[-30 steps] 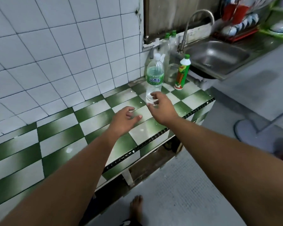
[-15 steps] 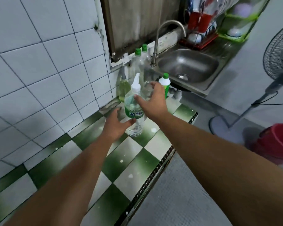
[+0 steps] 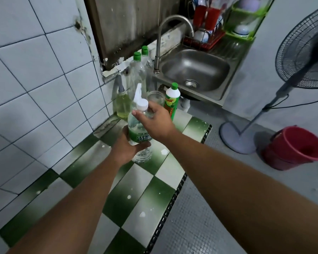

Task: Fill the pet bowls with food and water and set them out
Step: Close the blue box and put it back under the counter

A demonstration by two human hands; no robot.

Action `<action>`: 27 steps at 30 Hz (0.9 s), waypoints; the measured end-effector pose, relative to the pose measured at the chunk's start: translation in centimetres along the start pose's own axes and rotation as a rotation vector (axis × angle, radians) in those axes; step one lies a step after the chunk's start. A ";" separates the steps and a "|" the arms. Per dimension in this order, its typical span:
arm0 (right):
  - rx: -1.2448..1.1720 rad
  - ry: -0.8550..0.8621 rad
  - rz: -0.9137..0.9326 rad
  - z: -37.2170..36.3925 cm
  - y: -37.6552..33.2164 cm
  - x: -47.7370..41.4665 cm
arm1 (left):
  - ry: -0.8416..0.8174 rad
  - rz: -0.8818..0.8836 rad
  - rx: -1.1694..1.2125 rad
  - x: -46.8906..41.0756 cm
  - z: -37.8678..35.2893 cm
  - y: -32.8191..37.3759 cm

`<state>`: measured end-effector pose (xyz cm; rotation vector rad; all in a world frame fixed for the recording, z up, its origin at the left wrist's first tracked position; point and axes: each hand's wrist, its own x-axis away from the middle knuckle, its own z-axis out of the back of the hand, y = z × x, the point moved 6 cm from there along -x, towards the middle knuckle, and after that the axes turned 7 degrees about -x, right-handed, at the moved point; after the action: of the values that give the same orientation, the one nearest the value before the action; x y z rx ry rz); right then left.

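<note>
The green-and-white tiled bench (image 3: pixel 154 189) is speckled with pale drops along its front edge, so it may be slick where anything gets set down. Toward the far end of it, roughly midway between the wall side and the front edge, the left hand (image 3: pixel 126 149) wraps around the label of the water bottle (image 3: pixel 139 137). I can't tell whether the base sits on the tiles or hangs just above them. The right hand (image 3: pixel 156 123) comes over the shoulder of the bottle with thumb and fingers loosely spread about the neck, just below the white cap (image 3: pixel 142 105), not closed on it. No pet bowl is anywhere I can see.

The bottle looks thin-walled and fairly full. If the lower hand squeezes while the cap is twisted off, I'd expect water to jump out over the bench.

Just behind the right hand's fingers stands a clear glass jar (image 3: pixel 155 97), with a green-capped detergent bottle (image 3: pixel 170 102) touching or just beside it, and a white spray head (image 3: pixel 137 91) behind the cap. An elbow-out twist could knock any of them toward the end corner by the sink (image 3: pixel 195 70), and the jar would be the one to break.
</note>
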<state>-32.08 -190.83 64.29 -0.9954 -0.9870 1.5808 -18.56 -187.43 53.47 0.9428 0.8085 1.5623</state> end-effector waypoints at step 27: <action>-0.066 -0.259 0.101 0.7 -1.8 18.3 | 0.225 0.064 -0.002 21.3 -3.5 -2.4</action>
<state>-35.45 -172.73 63.74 -0.9123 -1.1878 1.8039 -22.68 -166.08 53.11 0.8075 0.9410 1.7457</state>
